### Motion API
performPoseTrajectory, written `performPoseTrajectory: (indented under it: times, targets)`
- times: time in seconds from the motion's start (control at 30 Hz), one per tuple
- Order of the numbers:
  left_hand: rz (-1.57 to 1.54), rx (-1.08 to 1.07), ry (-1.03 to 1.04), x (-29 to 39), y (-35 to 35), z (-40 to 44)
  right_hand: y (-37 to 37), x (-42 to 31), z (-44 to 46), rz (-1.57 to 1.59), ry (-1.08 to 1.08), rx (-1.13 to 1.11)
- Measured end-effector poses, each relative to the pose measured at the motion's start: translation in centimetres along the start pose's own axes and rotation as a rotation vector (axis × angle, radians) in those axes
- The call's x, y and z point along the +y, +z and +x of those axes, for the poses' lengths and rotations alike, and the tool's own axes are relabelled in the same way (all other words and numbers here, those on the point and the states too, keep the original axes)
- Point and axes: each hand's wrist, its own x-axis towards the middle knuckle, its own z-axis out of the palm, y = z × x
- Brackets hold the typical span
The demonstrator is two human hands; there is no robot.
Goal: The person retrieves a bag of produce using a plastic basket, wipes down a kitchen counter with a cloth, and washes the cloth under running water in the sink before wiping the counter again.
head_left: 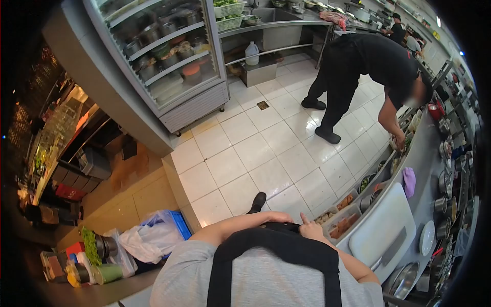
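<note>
My left hand (279,217) lies against the front of my black apron (245,236) at the waist; its fingers are too small and partly hidden to read. Beside it, my right hand (311,229) is at the apron's right side, one finger stretched out and nothing visible in its grasp. Close to the right hand are tubs of orange-coloured food (343,225) in a counter-side row. Just beyond them lies a white cutting board (384,225) with a knife (393,245) on it.
A co-worker in black (353,66) bends over the row of tubs at right. A glass-door fridge (163,56) stands ahead. A purple cloth (408,181) and a white plate (427,238) lie on the counter. Plastic bags (151,240) and lettuce (90,246) are at left.
</note>
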Motion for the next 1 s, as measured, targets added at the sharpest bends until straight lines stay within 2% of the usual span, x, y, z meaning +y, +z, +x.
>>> performPoseTrajectory:
  times: [0.03,0.1,0.17,0.23,0.3,0.37,0.43,0.47,0.57,0.6,0.67,0.77,0.83,0.9,0.97,1.0]
  targets:
    - [0.005,-0.002,0.003,0.2,-2.1,0.5,-1.2,0.7,1.4,0.023,0.049,0.007]
    - [-0.397,-0.090,-0.226,2.3,-5.4,1.0,-5.2,1.4,3.2,0.035,0.104,-0.075]
    - [-0.421,-0.161,-0.228,3.5,-8.9,1.8,-6.9,2.7,4.9,0.195,0.203,-0.302]
    - [-0.421,-0.289,-0.248,4.3,-11.4,3.0,-8.8,3.2,6.2,0.188,0.252,-0.306]
    - [-0.342,-0.301,-0.236,5.5,-13.6,4.0,-8.9,4.6,7.2,0.255,0.232,-0.324]
    - [-0.341,-0.414,-0.308,6.7,-15.4,4.5,-8.4,5.6,8.2,0.331,0.335,-0.268]
    - [-0.387,-0.356,-0.349,7.0,-17.1,5.8,-6.2,7.9,10.1,0.505,0.202,-0.223]
    - [-0.362,-0.401,-0.365,6.8,-17.8,6.6,-6.5,8.3,10.3,0.538,0.240,-0.205]
    - [-0.141,-0.418,-0.083,5.8,-20.3,9.6,-9.7,9.4,11.7,0.523,0.316,-0.184]
    - [-0.143,-0.428,-0.085,5.8,-21.1,10.4,-11.2,9.6,12.0,0.411,0.352,-0.162]
    - [0.275,-0.301,-0.146,5.7,-23.0,11.5,-12.0,11.0,13.2,0.268,0.394,-0.091]
    - [0.149,-0.294,-0.170,5.8,-26.1,13.9,-13.0,14.5,15.3,0.294,0.405,-0.055]
    - [0.061,-0.199,-0.191,5.9,-28.0,15.7,-13.0,17.3,16.9,0.324,0.385,-0.019]
    - [-0.005,-0.281,-0.300,7.8,-30.3,17.1,-13.6,19.7,18.0,0.353,0.350,0.008]
    - [-0.079,-0.210,-0.289,9.2,-32.2,18.2,-14.8,22.1,18.8,0.340,0.325,0.028]
    - [-0.035,-0.243,-0.297,9.4,-32.9,18.8,-14.3,23.3,19.2,0.319,0.276,0.041]
